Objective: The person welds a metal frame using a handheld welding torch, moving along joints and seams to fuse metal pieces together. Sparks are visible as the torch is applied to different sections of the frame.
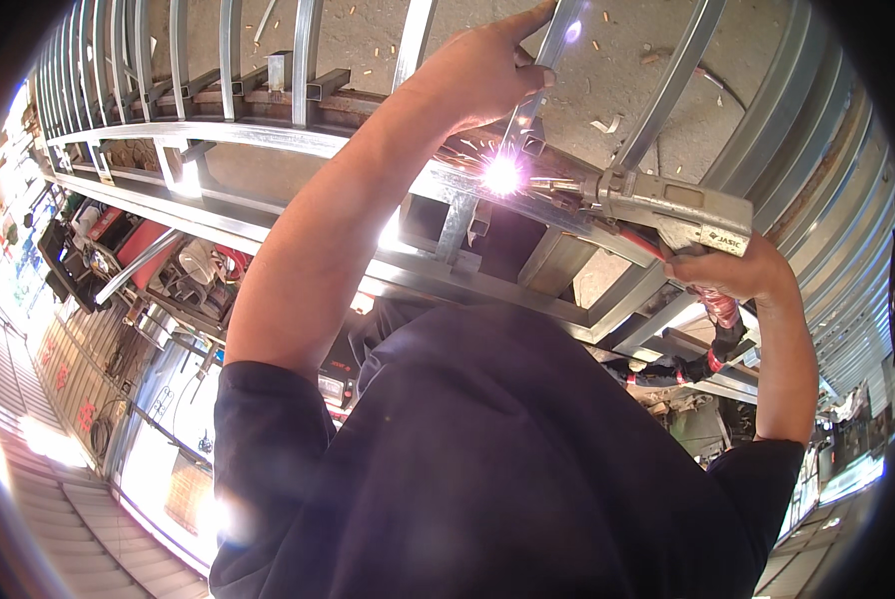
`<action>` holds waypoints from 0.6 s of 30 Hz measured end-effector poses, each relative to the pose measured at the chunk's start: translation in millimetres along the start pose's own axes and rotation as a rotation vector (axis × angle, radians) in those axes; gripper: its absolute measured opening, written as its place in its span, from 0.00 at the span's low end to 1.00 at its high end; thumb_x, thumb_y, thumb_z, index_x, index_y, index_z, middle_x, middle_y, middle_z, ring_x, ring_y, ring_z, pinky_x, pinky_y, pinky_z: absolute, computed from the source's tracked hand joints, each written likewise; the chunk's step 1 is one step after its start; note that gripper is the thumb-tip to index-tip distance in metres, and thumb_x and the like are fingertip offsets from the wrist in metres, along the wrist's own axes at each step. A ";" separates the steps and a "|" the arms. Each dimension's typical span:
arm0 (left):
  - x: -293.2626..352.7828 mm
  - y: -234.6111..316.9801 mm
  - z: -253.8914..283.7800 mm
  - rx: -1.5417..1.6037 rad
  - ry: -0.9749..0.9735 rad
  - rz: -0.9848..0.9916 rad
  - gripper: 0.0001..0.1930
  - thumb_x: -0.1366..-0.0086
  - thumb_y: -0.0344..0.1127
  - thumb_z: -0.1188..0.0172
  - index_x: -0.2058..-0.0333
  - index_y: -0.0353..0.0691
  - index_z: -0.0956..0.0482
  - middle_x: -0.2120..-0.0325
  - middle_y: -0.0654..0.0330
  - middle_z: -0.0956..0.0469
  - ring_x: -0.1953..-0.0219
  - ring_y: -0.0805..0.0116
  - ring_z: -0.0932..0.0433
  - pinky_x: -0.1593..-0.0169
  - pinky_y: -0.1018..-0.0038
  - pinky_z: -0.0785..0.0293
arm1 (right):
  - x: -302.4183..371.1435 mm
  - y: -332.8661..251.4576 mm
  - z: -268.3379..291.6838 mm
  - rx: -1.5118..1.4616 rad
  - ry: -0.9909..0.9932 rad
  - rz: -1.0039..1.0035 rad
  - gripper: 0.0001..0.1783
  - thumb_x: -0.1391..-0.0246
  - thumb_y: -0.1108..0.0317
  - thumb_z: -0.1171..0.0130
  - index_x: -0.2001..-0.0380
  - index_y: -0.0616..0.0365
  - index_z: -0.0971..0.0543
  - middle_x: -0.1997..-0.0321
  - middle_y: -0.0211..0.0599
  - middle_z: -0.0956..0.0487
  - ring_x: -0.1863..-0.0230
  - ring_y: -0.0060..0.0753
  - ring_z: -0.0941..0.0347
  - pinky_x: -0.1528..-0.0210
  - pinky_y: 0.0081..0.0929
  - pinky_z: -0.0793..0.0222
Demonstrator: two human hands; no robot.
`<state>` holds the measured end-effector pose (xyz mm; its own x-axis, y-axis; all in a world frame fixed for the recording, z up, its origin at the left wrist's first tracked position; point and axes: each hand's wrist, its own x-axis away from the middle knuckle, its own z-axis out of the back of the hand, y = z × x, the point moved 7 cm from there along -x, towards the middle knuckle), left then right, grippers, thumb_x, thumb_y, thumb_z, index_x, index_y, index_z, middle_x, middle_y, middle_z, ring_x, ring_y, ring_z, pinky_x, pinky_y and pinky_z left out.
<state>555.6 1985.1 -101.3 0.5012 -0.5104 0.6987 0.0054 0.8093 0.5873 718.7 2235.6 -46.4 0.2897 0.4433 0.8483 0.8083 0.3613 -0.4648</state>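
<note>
My right hand [725, 270] is wrapped around the handle of a welding gun [672, 208] with a grey body. The gun's nozzle points left at a bright welding arc [503, 176], which throws sparks. This glare sits where an upright metal tube [559, 38] meets a long metal rail [298, 140], and it hides the joint itself. My left hand [487, 75] grips the upright tube just beyond the arc, its index finger stretched along the metal and its thumb against it. A cable wrapped in red and black [719, 324] hangs from the gun below my right hand.
More metal bars [178, 60] stand in a row to the left, and others [792, 110] curve along the right. Small scraps [607, 124] lie on the concrete floor [617, 60]. A cluttered cart [173, 270] with tools stands at left, beyond the frame's lower rail [208, 220].
</note>
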 end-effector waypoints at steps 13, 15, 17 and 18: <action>5.6 4.5 6.3 0.142 0.029 -0.010 0.39 0.28 0.38 0.41 0.23 0.44 0.47 0.48 0.41 0.19 0.47 0.51 0.18 0.42 0.61 0.25 | 6.2 -2.6 -0.7 -0.016 0.008 -0.074 0.37 0.53 0.68 0.24 0.37 0.58 0.22 0.57 0.32 0.15 0.58 0.23 0.22 0.56 0.27 0.23; 6.4 5.1 7.2 0.154 0.031 -0.013 0.39 0.29 0.37 0.41 0.23 0.44 0.47 0.50 0.41 0.18 0.49 0.51 0.17 0.44 0.61 0.23 | 6.4 2.0 0.1 -0.009 0.009 -0.071 0.36 0.52 0.67 0.24 0.38 0.58 0.21 0.57 0.32 0.15 0.59 0.23 0.22 0.56 0.27 0.23; 6.3 5.7 7.9 0.171 0.036 -0.019 0.40 0.29 0.35 0.40 0.23 0.45 0.47 0.51 0.40 0.17 0.51 0.51 0.16 0.46 0.61 0.22 | 6.3 8.7 2.2 0.009 0.008 -0.069 0.35 0.52 0.68 0.24 0.39 0.58 0.21 0.58 0.31 0.15 0.59 0.23 0.22 0.56 0.27 0.23; 6.8 5.2 7.9 0.179 0.039 -0.017 0.40 0.30 0.35 0.39 0.23 0.45 0.47 0.52 0.40 0.17 0.52 0.51 0.15 0.47 0.61 0.21 | 6.4 7.0 2.5 0.014 0.018 -0.071 0.35 0.53 0.68 0.24 0.39 0.58 0.21 0.58 0.31 0.15 0.59 0.23 0.21 0.55 0.27 0.23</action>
<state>552.2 1983.5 -90.2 0.5360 -0.5091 0.6734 -0.1383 0.7340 0.6649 724.9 2243.0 -44.9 0.2411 0.4016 0.8835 0.8201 0.4025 -0.4068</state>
